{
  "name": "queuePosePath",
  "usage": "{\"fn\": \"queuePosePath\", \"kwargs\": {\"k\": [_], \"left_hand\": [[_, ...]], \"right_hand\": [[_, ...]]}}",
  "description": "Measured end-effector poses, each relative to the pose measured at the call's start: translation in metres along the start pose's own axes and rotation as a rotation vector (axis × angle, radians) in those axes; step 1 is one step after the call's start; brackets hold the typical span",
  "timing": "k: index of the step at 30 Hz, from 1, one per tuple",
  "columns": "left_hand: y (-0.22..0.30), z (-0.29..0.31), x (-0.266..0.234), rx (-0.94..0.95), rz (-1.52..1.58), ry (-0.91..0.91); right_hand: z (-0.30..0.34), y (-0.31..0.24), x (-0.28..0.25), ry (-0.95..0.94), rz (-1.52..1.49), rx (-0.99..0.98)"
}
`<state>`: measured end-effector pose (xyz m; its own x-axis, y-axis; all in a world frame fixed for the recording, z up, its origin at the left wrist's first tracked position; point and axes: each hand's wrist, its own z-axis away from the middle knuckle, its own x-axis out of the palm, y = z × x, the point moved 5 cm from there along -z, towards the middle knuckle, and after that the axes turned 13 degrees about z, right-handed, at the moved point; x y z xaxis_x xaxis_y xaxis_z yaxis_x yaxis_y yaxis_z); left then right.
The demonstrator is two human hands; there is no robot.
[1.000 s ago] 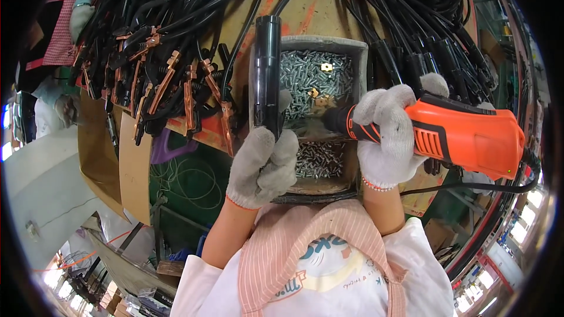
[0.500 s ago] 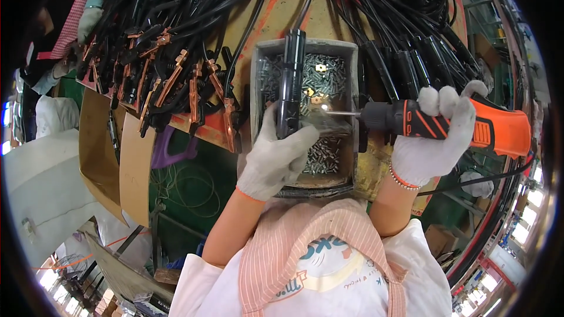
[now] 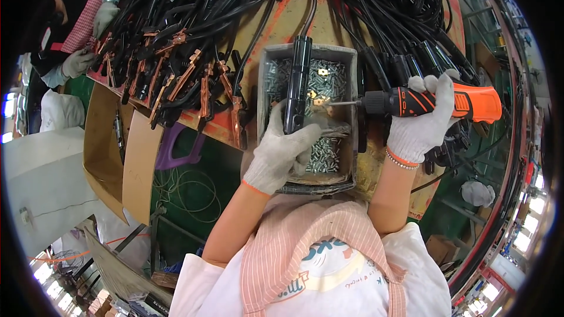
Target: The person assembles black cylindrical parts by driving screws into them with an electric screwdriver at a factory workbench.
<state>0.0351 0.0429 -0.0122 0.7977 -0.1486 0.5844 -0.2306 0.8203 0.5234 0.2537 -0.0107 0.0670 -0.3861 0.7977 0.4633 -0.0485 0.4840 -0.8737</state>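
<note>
My gloved left hand is closed around the lower end of a black cylindrical handle, which has a cable leaving its far end. The handle lies over a grey bin of small screws. In my gloved right hand is an orange and black power screwdriver, held level. Its thin bit points left over the bin, at some small brass plates among the screws. A gap shows between bit tip and handle.
Black clamps with copper jaws crowd the bench at left. Bundled black cables and more black handles lie at right. A co-worker's gloved hands work at far left. An open cardboard box stands below the bench edge.
The power screwdriver has moved slightly left and up with my right hand. My left hand and the handle have shifted a little to the right within the view.
</note>
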Motion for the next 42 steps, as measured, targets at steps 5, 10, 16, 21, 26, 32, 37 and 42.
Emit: {"fn": "queuePosePath", "kwargs": {"k": [5, 10, 16, 21, 26, 32, 37, 42], "left_hand": [[-0.001, -0.002, -0.003, 0.006, 0.020, -0.007], [0.001, 0.001, -0.001, -0.010, 0.039, -0.004], [0.001, -0.002, -0.002, 0.006, 0.049, -0.029], [0.000, -0.002, -0.003, -0.024, 0.053, -0.003], [0.003, 0.000, 0.000, 0.001, 0.075, -0.034], [-0.001, 0.000, -0.003, 0.006, 0.070, -0.015], [0.001, -0.002, 0.001, 0.018, 0.030, -0.011], [0.002, -0.003, -0.001, 0.053, -0.056, -0.022]], "right_hand": [[-0.002, 0.000, -0.002, 0.024, -0.039, 0.070], [0.005, 0.005, 0.005, -0.060, -0.182, 0.141], [0.023, 0.011, 0.021, -0.071, -0.239, 0.226], [0.024, 0.012, 0.020, -0.085, -0.232, 0.201], [0.024, 0.010, 0.021, -0.073, -0.193, 0.171], [0.027, 0.012, 0.018, -0.076, -0.097, 0.128], [0.042, -0.013, 0.034, -0.311, -0.086, -0.008], [0.070, -0.031, 0.050, -0.485, -0.179, -0.011]]}}
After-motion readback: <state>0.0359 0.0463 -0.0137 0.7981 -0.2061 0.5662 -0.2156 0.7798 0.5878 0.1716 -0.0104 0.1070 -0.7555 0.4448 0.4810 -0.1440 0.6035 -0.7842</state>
